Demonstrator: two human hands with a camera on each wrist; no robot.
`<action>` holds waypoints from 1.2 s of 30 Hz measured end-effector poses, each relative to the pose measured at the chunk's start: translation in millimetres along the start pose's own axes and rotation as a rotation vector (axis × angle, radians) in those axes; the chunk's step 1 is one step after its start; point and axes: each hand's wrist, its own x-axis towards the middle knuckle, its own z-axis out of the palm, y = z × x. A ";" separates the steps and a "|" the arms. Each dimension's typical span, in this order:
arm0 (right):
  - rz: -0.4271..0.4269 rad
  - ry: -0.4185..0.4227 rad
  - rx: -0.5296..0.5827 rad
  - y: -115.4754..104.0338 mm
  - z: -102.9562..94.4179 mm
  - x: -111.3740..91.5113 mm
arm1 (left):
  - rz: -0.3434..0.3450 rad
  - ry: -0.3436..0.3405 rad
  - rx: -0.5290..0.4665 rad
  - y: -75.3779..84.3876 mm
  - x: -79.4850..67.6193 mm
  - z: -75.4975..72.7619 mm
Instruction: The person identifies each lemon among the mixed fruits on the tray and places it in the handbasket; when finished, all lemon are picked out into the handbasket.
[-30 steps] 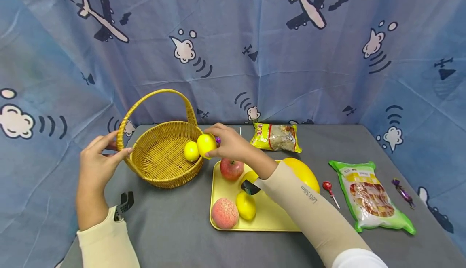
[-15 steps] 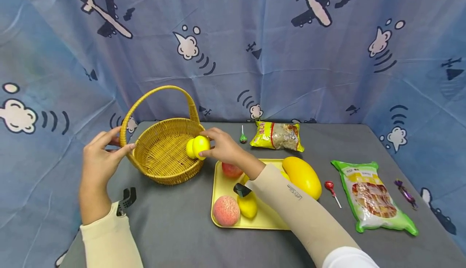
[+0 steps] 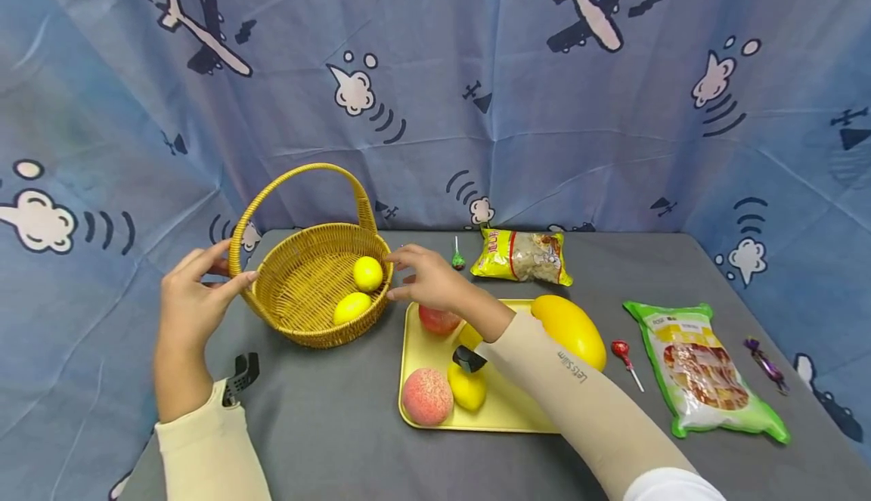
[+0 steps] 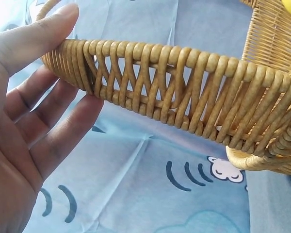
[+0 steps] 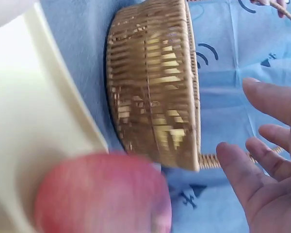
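Note:
A woven basket (image 3: 316, 337) with a tall arched handle (image 4: 145, 82) stands at the left of the table. My left hand (image 3: 197, 301) pinches the lower left part of that handle, thumb on one side and fingers on the other. Two lemons, one round-looking (image 3: 367, 273) and one lying lower (image 3: 352, 307), rest inside the basket by its right wall. My right hand (image 3: 432, 283) holds nothing; its fingers are spread at the basket's right rim, above a red apple (image 5: 106, 194) on the yellow tray (image 3: 503, 422).
On the tray also lie a peach (image 3: 427, 397), a lemon (image 3: 466, 388) and a mango (image 3: 570, 331), partly behind my right forearm. Behind it are a green lollipop (image 3: 458, 259) and a yellow snack bag (image 3: 522, 256). Rightward lie a red lollipop (image 3: 621, 349), a green-edged bag (image 3: 704, 369) and a purple-wrapped candy (image 3: 767, 365).
My right hand has carried a lemon over the basket's right rim, let it go inside, and drawn back slightly right. My left hand has stayed on the handle.

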 end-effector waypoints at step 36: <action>0.161 -0.095 -0.472 58.7 -69.3 -176.1 | -0.040 0.001 -0.003 3.3 0.7 0.4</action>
